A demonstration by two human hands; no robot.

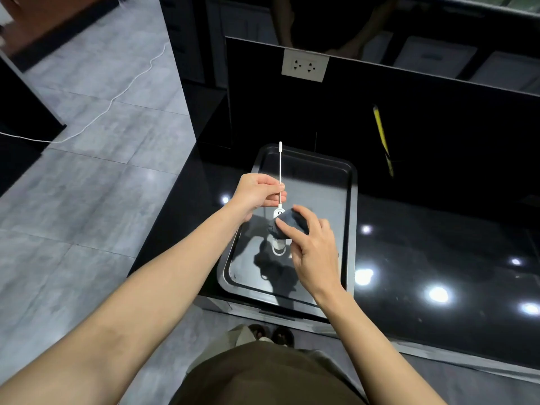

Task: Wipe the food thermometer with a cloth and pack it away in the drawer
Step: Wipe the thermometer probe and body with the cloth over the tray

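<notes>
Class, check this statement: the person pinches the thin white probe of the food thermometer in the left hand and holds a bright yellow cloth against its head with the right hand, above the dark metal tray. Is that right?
Not quite: the cloth is dark blue-grey, not bright yellow, as the head view shows. The rest stands: the left hand pinches the thin white probe of the food thermometer, and the right hand holds the cloth against its head, above the dark metal tray.

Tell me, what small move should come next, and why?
Probably slide the dark cloth in the right hand from the thermometer head up along its probe: the left hand pinches the probe, and the cloth covers only the head, above the tray.
</notes>
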